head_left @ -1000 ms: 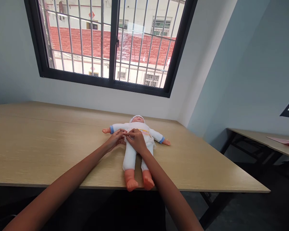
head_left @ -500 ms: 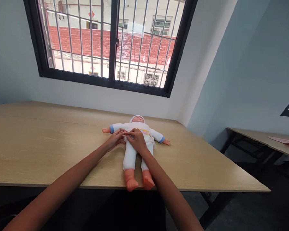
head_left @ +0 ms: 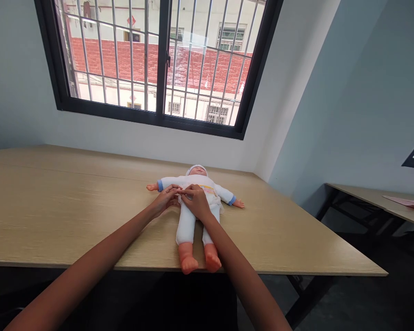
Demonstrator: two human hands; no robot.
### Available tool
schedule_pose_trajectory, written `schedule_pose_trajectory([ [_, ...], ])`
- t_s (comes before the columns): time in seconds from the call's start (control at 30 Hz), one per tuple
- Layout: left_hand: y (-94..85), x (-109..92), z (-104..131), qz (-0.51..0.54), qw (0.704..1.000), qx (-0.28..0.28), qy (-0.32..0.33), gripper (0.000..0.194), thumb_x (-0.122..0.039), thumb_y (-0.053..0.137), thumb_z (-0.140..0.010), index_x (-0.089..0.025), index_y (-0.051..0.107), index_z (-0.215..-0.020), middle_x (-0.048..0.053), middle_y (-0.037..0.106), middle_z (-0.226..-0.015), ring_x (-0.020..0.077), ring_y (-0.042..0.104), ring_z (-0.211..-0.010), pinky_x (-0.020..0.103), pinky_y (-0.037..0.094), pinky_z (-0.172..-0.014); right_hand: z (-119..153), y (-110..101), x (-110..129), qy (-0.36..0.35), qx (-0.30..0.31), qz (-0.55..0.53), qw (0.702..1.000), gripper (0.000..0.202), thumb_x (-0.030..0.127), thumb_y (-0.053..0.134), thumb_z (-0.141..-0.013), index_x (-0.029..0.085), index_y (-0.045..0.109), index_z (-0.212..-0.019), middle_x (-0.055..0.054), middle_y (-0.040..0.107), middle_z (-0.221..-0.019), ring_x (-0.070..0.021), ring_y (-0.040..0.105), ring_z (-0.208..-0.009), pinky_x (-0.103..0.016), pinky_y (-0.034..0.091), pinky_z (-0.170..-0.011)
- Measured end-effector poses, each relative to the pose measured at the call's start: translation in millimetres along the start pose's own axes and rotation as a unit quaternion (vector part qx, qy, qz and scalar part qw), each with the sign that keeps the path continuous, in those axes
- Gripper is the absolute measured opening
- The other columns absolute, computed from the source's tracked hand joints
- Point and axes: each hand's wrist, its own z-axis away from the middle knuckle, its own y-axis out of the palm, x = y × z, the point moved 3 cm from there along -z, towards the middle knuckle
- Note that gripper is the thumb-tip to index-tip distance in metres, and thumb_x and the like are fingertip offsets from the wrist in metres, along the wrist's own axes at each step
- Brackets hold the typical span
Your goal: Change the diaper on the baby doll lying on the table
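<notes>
A baby doll (head_left: pixel 185 225) in white clothes with blue cuffs lies on its back on the wooden table (head_left: pixel 89 207). Its arms are spread, and its bare feet reach the table's front edge. My left hand (head_left: pixel 166 200) is at the doll's waist on the left side, fingers bent and pinching the thin white cloth there. Across the doll's belly lies my right hand (head_left: pixel 195 200), its fingertips meeting those of my left hand at the same bit of cloth. The exact spot between the fingertips is small and partly hidden by my fingers.
Behind the table is a wall with a barred, dark-framed window (head_left: pixel 158 119). At the right stands a second table (head_left: pixel 361 195) with a pink cloth (head_left: pixel 408 201) on it. A dark floor lies between the two tables.
</notes>
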Motion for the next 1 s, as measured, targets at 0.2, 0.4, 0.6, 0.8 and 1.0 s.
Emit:
schedule_pose_trajectory([
  [0.2, 0.4, -0.8, 0.4, 0.000, 1.000, -0.005, 0.000, 0.034, -0.038, 0.076, -0.073, -0.020, 0.057, -0.095, 0.000, 0.063, -0.088, 0.0124, 0.060, -0.076, 0.025, 0.050, -0.067, 0.0, -0.2, -0.2, 0.001, -0.005, -0.008, 1.000, 0.022, 0.011, 0.064, -0.083, 0.023, 0.078, -0.094, -0.003, 0.064, -0.080, -0.0173, 0.057, -0.082, -0.032, 0.045, -0.080],
  [0.4, 4.0, -3.2, 2.8, -0.005, 1.000, -0.001, 0.009, 0.038, -0.043, 0.077, -0.073, -0.020, 0.056, -0.094, 0.001, 0.063, -0.087, 0.0129, 0.061, -0.076, 0.025, 0.049, -0.066, -1.7, -1.6, -4.1, 0.026, -0.042, -0.035, 0.998, 0.017, 0.015, 0.063, -0.084, 0.020, 0.074, -0.095, -0.004, 0.065, -0.087, -0.0181, 0.059, -0.087, -0.031, 0.047, -0.083],
  [0.6, 4.8, -4.0, 4.1, -0.008, 1.000, -0.001, 0.017, 0.042, -0.045, 0.078, -0.071, -0.020, 0.054, -0.094, 0.001, 0.062, -0.086, 0.0127, 0.061, -0.076, 0.024, 0.050, -0.066, -2.0, -2.3, -3.6, 0.023, -0.050, -0.034, 0.998, 0.005, 0.019, 0.067, -0.083, 0.019, 0.071, -0.086, -0.005, 0.065, -0.087, -0.0193, 0.059, -0.090, -0.033, 0.047, -0.084],
  [0.8, 3.9, -4.2, 3.6, -0.002, 1.000, 0.000, 0.010, 0.036, -0.040, 0.077, -0.074, -0.020, 0.055, -0.094, 0.001, 0.063, -0.087, 0.0122, 0.061, -0.075, 0.024, 0.050, -0.067, -1.4, -3.1, -2.2, 0.018, -0.046, -0.027, 0.998, 0.004, 0.024, 0.068, -0.084, 0.020, 0.070, -0.085, -0.005, 0.066, -0.089, -0.0192, 0.059, -0.090, -0.033, 0.048, -0.085],
  [1.0, 2.6, -3.5, 2.5, 0.007, 1.000, 0.000, 0.010, 0.034, -0.039, 0.077, -0.073, -0.020, 0.057, -0.092, 0.000, 0.062, -0.085, 0.0117, 0.061, -0.072, 0.024, 0.049, -0.065, -1.6, -2.9, -1.8, 0.014, -0.042, -0.015, 0.999, 0.008, 0.027, 0.068, -0.086, 0.020, 0.069, -0.083, -0.005, 0.066, -0.087, -0.0190, 0.060, -0.089, -0.033, 0.048, -0.084],
])
